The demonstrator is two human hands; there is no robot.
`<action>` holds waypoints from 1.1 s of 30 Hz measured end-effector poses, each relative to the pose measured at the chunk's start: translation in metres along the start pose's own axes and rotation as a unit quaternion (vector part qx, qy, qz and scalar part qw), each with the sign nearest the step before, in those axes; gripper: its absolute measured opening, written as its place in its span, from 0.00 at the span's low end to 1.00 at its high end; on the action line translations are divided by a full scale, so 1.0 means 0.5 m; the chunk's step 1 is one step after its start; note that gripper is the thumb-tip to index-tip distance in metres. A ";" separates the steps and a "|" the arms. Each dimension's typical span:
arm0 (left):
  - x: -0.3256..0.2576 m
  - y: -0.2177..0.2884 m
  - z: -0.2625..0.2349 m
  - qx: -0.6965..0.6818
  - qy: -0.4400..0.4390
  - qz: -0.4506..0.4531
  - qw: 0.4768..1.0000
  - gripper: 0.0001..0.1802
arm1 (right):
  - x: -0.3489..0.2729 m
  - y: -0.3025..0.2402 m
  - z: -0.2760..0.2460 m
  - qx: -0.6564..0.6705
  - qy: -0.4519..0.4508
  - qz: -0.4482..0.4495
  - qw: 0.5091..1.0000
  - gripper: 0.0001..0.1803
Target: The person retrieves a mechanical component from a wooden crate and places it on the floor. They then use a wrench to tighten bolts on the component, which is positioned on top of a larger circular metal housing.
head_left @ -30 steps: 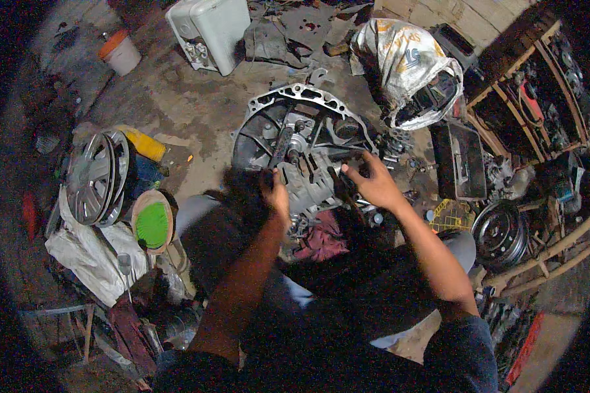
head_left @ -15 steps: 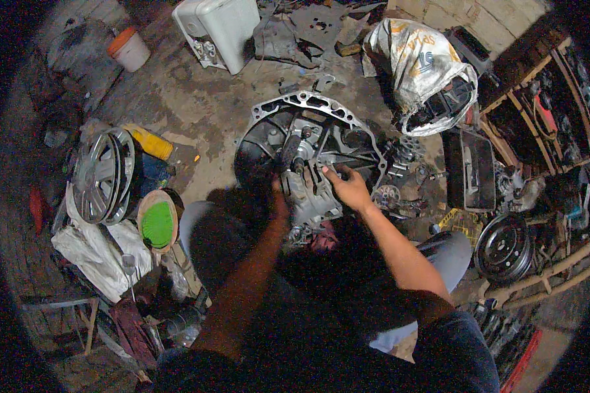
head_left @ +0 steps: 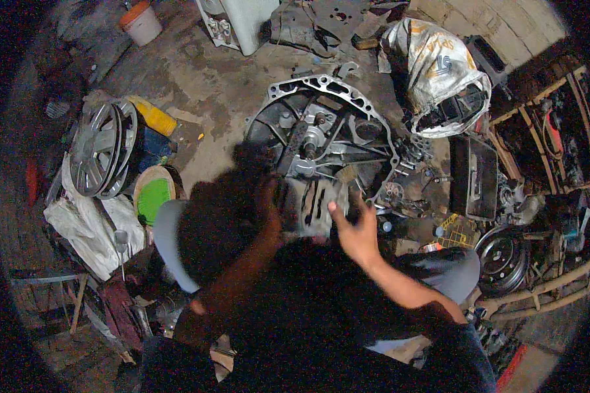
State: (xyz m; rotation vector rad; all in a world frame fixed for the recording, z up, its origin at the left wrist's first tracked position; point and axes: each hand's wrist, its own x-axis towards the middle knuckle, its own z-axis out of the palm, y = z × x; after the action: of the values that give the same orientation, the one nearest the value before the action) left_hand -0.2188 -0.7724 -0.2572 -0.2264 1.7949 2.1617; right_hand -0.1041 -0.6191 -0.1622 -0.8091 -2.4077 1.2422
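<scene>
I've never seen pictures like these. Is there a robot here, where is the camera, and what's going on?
There's no robot: these are a person's own bare hands. The camera sits on the person's head, looking down through a very wide lens, so straight edges curve near the rim.

In the middle, on the dirty floor, lies a bell-shaped metal gearbox housing. At its near side, the left hand, dark in shadow, and the right hand are on either side of a slotted grey metal part. Blur hides how firmly it's held.

Around them are silver spoked wheels at left, a white sack of dark parts at upper right, and a black steel wheel at right.
</scene>
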 end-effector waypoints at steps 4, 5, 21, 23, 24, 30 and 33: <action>-0.044 -0.013 -0.067 0.079 -0.030 -0.010 0.996 0.22 | -0.109 0.016 0.020 0.051 -0.064 0.049 0.995 0.34; -0.055 -0.019 -0.082 0.097 -0.034 -0.014 0.995 0.21 | -0.123 0.031 0.029 0.120 -0.095 0.122 0.981 0.32; -0.093 -0.026 -0.122 0.178 -0.003 0.017 0.984 0.18 | -0.139 0.037 0.063 0.055 -0.138 0.320 0.936 0.53; -0.086 -0.004 -0.104 0.163 0.002 0.046 0.986 0.19 | -0.109 0.036 0.064 0.149 -0.127 0.282 0.939 0.55; -0.078 0.005 -0.094 0.180 0.006 0.074 0.981 0.19 | -0.099 0.035 0.063 0.138 -0.119 0.255 0.950 0.55; -0.031 0.037 -0.041 0.219 0.051 0.139 0.964 0.19 | -0.020 0.025 0.055 0.102 -0.104 0.280 0.949 0.55; -0.024 0.049 -0.029 0.199 0.044 0.142 0.969 0.18 | -0.003 0.018 0.053 0.106 -0.102 0.237 0.960 0.52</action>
State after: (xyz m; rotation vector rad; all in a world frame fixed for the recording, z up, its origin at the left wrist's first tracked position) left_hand -0.2172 -0.7922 -0.2337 0.0353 2.3890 1.9259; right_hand -0.1132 -0.6330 -0.1849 -1.2951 -2.2454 1.8054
